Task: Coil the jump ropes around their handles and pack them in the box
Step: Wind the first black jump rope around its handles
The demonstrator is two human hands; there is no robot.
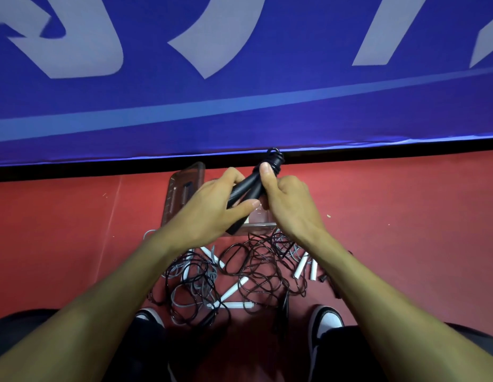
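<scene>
Your left hand (pixel 212 210) and right hand (pixel 286 202) are both closed around the pair of black handles (pixel 244 193), held together as one slanted bundle above the clear box (pixel 181 194), with the black cord wound into a small knot of turns (pixel 274 158) at the bundle's upper end, just past your right thumb. The box lies on the red floor directly beneath the bundle, mostly hidden by your hands, so you cannot tell from here how much is already in it (something dark shows through its left part). Nearer to you than the box, between your two shoes (pixel 326 321), sits the loose tangle of black and grey cords (pixel 239 274) with several white handles (pixel 235 289) mixed through it. The likely trouble: the wound turns sit bunched at one end, and if your right thumb eases off they could spring loose and slide off the handles. Lowering the bundle carelessly could also drag it through the tangle and snag a loop. Beyond the box the blue banner's black lower edge (pixel 377 151) closes off the far side, so there is little room there; left and right of the box the floor lies open, and that is where you have space to turn the bundle.
</scene>
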